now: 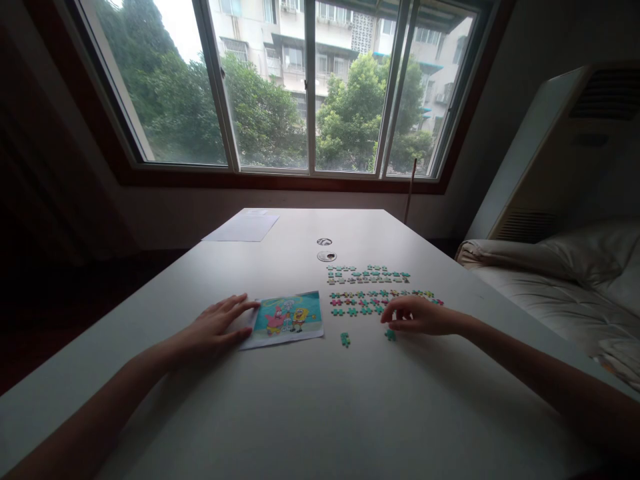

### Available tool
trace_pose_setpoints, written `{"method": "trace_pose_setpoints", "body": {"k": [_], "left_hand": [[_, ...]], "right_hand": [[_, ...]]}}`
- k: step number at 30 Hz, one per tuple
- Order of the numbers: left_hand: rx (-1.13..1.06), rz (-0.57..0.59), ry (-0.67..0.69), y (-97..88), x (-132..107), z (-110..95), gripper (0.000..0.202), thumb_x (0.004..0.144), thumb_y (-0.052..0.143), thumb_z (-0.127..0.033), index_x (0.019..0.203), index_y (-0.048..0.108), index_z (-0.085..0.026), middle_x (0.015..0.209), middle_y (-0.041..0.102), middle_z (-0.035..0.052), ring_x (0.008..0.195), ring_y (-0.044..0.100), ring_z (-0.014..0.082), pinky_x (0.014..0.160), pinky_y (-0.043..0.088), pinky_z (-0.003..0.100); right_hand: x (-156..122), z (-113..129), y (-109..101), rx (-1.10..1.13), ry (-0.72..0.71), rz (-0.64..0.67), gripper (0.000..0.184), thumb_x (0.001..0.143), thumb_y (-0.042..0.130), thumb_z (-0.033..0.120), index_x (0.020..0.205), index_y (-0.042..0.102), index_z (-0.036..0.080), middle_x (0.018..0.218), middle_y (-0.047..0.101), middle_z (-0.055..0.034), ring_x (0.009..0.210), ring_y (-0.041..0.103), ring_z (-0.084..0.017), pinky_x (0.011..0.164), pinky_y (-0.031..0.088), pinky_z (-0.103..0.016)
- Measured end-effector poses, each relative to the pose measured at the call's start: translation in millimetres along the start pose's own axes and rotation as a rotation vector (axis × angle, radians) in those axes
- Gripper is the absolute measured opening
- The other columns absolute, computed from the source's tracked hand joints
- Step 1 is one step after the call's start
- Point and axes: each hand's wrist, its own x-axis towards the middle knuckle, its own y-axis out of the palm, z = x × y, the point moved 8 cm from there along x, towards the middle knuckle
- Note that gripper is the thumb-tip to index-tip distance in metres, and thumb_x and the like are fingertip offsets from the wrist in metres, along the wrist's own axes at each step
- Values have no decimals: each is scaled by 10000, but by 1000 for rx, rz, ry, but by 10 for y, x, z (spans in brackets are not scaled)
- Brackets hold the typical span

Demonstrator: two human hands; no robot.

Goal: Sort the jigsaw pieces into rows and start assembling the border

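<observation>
Forearms [120,393] cross the bench [310,413]: left hand [213,328] spread against SpongeBob print [287,320]; right hand [420,316] beside jigsaw piece [390,336], grip unclear.

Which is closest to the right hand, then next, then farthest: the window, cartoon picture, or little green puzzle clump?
From the right hand:
1. Green puzzle clump, to its left.
2. Cartoon picture, further left.
3. Window, beyond the table's far end.

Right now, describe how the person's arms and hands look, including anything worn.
The left hand and right hand wear no gloves, and no rings can be made out. The left forearm and right forearm are bare: no sleeves or watch show.
</observation>
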Motion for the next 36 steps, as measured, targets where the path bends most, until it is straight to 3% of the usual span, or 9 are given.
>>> {"method": "trace_pose_setpoints", "body": {"k": [4, 7, 9, 14, 18, 24, 36], "left_hand": [[-28, -50, -16, -60, 21, -14, 603, 831, 320, -598, 1327, 365, -259, 1401, 315, 76, 1268, 282, 297, 995, 286, 406], [-56, -181, 8, -212, 24, -222, 551, 855, 324, -557, 1291, 412, -231, 1349, 389, 89, 1224, 342, 297, 956, 339, 421], [-82, -255, 110, -300, 8, -543, 485, 872, 350, -502, 1247, 451, -211, 1263, 469, 97, 1166, 400, 280, 919, 379, 417], [-48, -247, 379, -283, -110, -1548, 291, 885, 421, -329, 1144, 516, -240, 1162, 525, 68, 1106, 416, 258, 917, 373, 439], [-25, -216, 469, -194, -167, -2021, 337, 871, 454, -302, 1203, 460, -247, 1205, 508, 57, 1092, 421, 274, 910, 366, 472], [-12, -138, 539, -30, -68, -2190, 442, 855, 465, -306, 1279, 386, -212, 1326, 422, 76, 1165, 371, 309, 933, 351, 485], [-84, -66, 529, 51, -65, -2171, 434, 907, 354, -340, 1325, 312, -232, 1409, 302, 41, 1292, 218, 302, 999, 266, 531]], "right_hand": [[-119, -63, 5, -45, 43, -41, 218, 780, 553, 323, 926, 604, 169, 781, 596, -29, 659, 531, -102, 572, 425, -198], [-150, -72, 67, -50, 64, -9, 265, 747, 591, 353, 939, 595, 170, 751, 575, -21, 642, 519, -104, 561, 421, -201], [-143, -53, 78, -80, 61, -18, 262, 736, 603, 352, 923, 599, 168, 745, 568, -21, 634, 507, -103, 567, 415, -207], [-123, -40, 79, -95, 45, -35, 217, 751, 581, 319, 906, 601, 168, 734, 562, -19, 636, 500, -105, 575, 405, -208], [-137, -98, 84, -62, 54, -32, 233, 751, 581, 333, 918, 592, 171, 718, 548, -7, 620, 489, -98, 557, 390, -198], [-151, -137, 73, -92, 68, -57, 228, 743, 591, 341, 895, 595, 171, 637, 499, 24, 564, 440, -84, 520, 340, -189], [-152, -158, 69, -65, 70, -61, 216, 753, 579, 322, 908, 595, 172, 662, 520, 18, 581, 465, -84, 526, 354, -183]]}}
